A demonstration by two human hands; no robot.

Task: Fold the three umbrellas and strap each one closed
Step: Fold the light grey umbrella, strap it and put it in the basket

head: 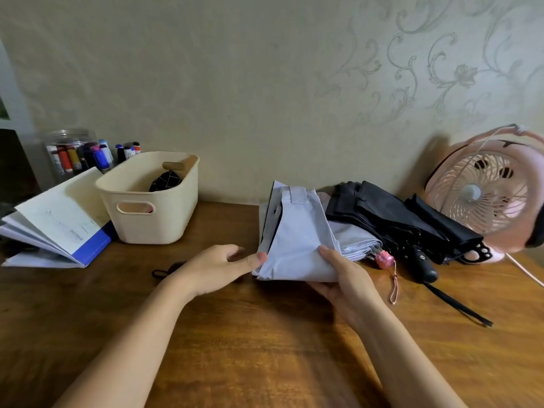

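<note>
A pale lilac umbrella (297, 234) with a pink handle (384, 259) lies on the wooden table (235, 334), its canopy loose and its strap tab (300, 195) sticking up at the far end. My left hand (217, 269) pinches the canopy's near left edge with its thumb. My right hand (344, 278) grips the near right corner of the fabric. A black umbrella (391, 219) with a black handle (424, 265) lies unstrapped just to the right. A third dark patterned umbrella (166, 181) with a wooden handle sits in the cream basket (153, 219).
A pink desk fan (488, 192) stands at the right, its cord trailing over the table. An open booklet (59, 225) lies at the left, with a jar of markers (73, 157) behind it. A black hair tie (166, 270) rests near my left wrist. The wall is close behind.
</note>
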